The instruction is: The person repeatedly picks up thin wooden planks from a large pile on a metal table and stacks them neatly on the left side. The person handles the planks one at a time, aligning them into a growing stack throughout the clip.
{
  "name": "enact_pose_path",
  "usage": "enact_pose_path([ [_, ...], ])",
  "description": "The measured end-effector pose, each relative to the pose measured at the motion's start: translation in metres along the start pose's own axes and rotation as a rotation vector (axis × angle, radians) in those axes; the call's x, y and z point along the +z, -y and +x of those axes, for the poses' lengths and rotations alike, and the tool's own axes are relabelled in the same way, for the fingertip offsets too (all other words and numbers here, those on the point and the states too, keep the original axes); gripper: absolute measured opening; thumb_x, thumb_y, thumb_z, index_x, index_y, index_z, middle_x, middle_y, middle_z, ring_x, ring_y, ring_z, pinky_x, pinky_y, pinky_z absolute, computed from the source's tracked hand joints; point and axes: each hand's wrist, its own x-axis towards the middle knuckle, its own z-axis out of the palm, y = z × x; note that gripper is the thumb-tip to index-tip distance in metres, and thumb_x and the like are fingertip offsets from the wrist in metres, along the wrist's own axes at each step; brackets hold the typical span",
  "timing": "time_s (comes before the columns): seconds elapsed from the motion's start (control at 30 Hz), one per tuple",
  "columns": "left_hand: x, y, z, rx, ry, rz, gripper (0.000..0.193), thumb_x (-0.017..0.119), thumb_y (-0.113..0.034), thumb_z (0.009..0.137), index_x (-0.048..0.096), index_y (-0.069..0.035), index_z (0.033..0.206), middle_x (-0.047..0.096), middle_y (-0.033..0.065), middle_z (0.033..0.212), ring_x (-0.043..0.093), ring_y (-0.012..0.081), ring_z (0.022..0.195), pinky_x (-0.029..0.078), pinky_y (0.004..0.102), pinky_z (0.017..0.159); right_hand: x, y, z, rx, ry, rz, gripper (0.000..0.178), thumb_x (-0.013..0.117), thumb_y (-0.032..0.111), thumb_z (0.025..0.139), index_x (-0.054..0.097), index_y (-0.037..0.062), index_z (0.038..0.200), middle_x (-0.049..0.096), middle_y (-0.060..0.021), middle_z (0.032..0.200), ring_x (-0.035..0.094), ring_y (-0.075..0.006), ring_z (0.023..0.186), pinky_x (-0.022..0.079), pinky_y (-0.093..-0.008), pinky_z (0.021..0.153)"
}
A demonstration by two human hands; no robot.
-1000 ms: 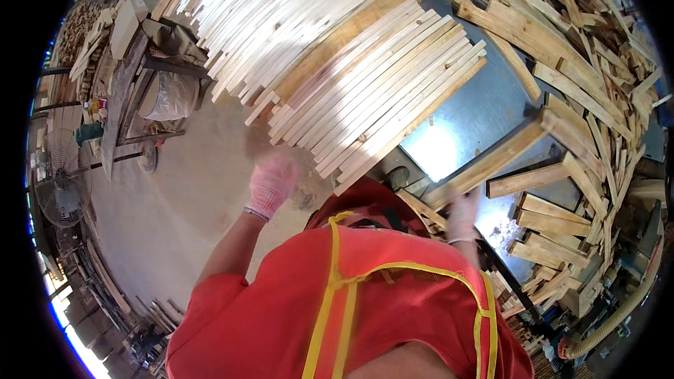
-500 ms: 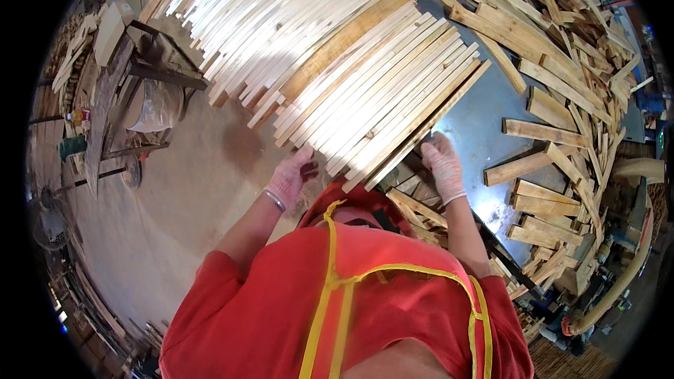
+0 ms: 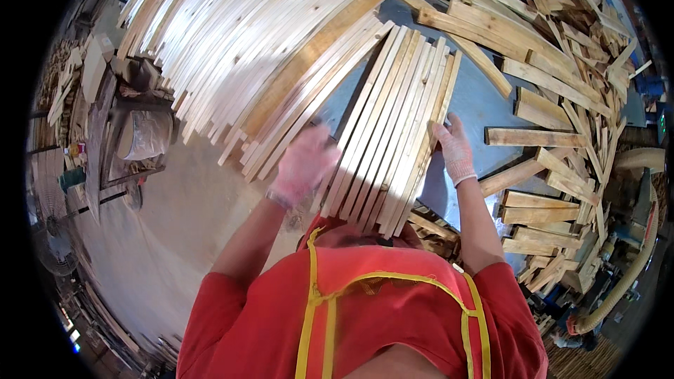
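Gathered into a compact bundle of slim wooden strips, laid side by side on the blue-grey metal counter. Pale cream across most of the width, yellower along the right edge, with a small knot or two. Angled, with far ends toward the right and near ends toward the left. Staggered at both ends, seemingly reaching past the counter's near edge, though hard to judge through the bent view. Marked by thin dark lines between neighbouring lengths.
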Motion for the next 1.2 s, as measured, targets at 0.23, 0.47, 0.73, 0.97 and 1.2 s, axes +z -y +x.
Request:
enact_pose_path([
  [0.23,0.07,-0.048,0.11,0.043,-0.124,0.302,0.095,0.073,-0.061,0.086,0.052,0.003,0.153,0.052,0.0236,0.156,0.055,0.0399,0.14,0.04,0.0452,0.122,0.004,0.024,0.027,0.021,0.133,-0.418,0.086,0.073,0.058,0.095,0.054,-0.007,0.147,0.073,-0.0251,0.123,0.069,-0.0316,0.115,0.05,-0.0388,0.103],
  [0.47,0.041,-0.087,0.086,-0.045,-0.023,-0.013,0.091,0.08,-0.048,0.086,0.046,-0.004,0.158,0.05,0.022,0.157,0.053,0.0383,0.145,0.047,0.0459,0.119,-0.004,0.068,-0.012,-0.025,0.048,0.034,0.078,0.087,0.033,0.09,0.051,-0.0063,0.148,0.071,-0.017,0.127,0.068,-0.0227,0.114,0.054,-0.0351,0.101],
  [0.73,-0.074,-0.2,0.01,0.944,-0.365,-0.828,0.071,0.089,-0.021,0.083,0.058,-0.002,0.145,0.065,0.0157,0.132,0.063,0.0265,0.124,0.052,0.0399,0.109,-0.043,0.25,-0.114,-0.815,-0.164,0.237,0.071,0.086,0.026,0.093,0.054,-0.0053,0.147,0.069,-0.0148,0.134,0.065,-0.0205,0.12,0.052,-0.0324,0.106],
  [0.97,-0.031,-0.079,0.038,1.0,-0.529,-0.13,0.075,0.08,-0.027,0.09,0.049,-0.009,0.155,0.057,0.0158,0.148,0.059,0.0288,0.136,0.048,0.0441,0.115,-0.019,0.163,-0.135,-0.476,-0.054,-0.108,0.067,0.073,0.028,0.1,0.046,-0.0019,0.154,0.064,-0.0164,0.142,0.06,-0.0276,0.13,0.049,-0.0382,0.112],
  [1.2,-0.006,0.043,0.061,0.657,-0.241,0.728,0.069,0.062,-0.025,0.1,0.039,-0.009,0.163,0.048,0.0123,0.163,0.051,0.0308,0.145,0.042,0.0475,0.119,0.073,-0.014,-0.106,-0.148,-0.094,-0.879,0.076,0.062,0.034,0.103,0.032,0.0018,0.165,0.054,-0.0195,0.155,0.049,-0.0345,0.145,0.044,-0.0465,0.119],
])
